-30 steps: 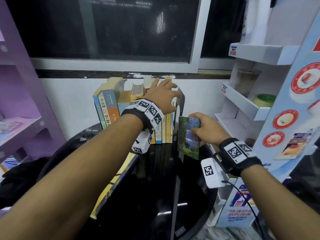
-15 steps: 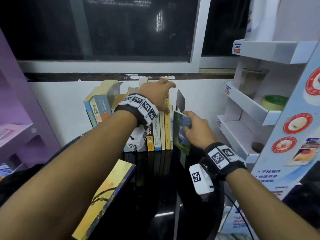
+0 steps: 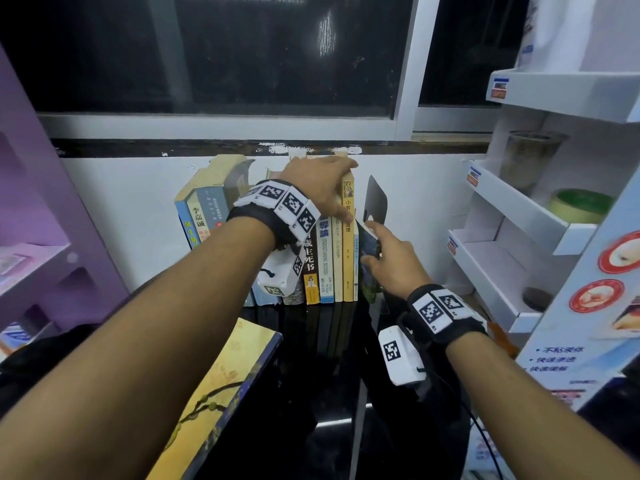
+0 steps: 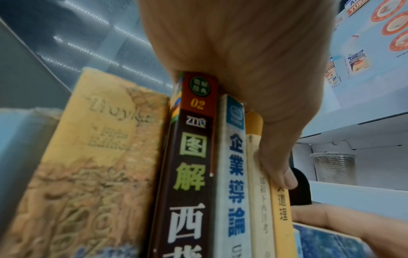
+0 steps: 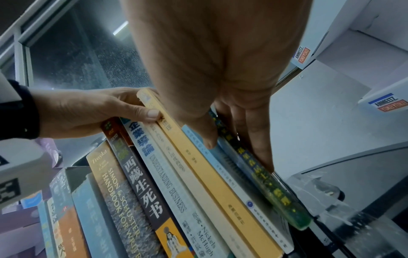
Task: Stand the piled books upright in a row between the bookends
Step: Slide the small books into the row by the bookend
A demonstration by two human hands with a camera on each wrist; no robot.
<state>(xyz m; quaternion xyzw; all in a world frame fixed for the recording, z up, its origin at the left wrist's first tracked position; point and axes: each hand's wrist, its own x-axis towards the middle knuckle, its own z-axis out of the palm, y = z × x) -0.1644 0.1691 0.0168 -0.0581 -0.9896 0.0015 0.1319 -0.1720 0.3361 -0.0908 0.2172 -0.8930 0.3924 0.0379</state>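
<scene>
Standing upright along the back edge of the glossy black table (image 3: 346, 427), against the white wall, a row of books (image 3: 332, 258) is seen w/ spines facing out. The left hand (image 3: 320, 183) is draped over the tops of the right-hand books; its thumb (image 4: 280, 172) is pressed on the spine of the yellow book (image 3: 348, 251) and the fingers are curled over the top edges, so that part of the row is gripped from above. The right hand (image 3: 389, 261) is clamped on a thin green-and-blue book (image 5: 262, 179), thumb on the near side, fingers flat along the far cover; this book is held upright at the right end of the row, just beside a pale blue-spined book (image 5: 223, 165) and in front of the dark metal bookend (image 3: 376, 200). Whether its bottom edge is touching the table can't be told. At the left end, thicker books incl. a blue-and-orange one (image 3: 204, 216) are leaned to the left. A large yellow book w/ a branch design (image 3: 221, 400) is lying flat at the front-left edge of the table, partly under the left forearm. White display shelves (image 3: 512, 216) are stood to the right of the table, w/ a plastic cup (image 3: 528, 157) and a green-topped tape roll (image 3: 580, 204) on them; a purple shelf unit (image 3: 31, 220) is at the left.
</scene>
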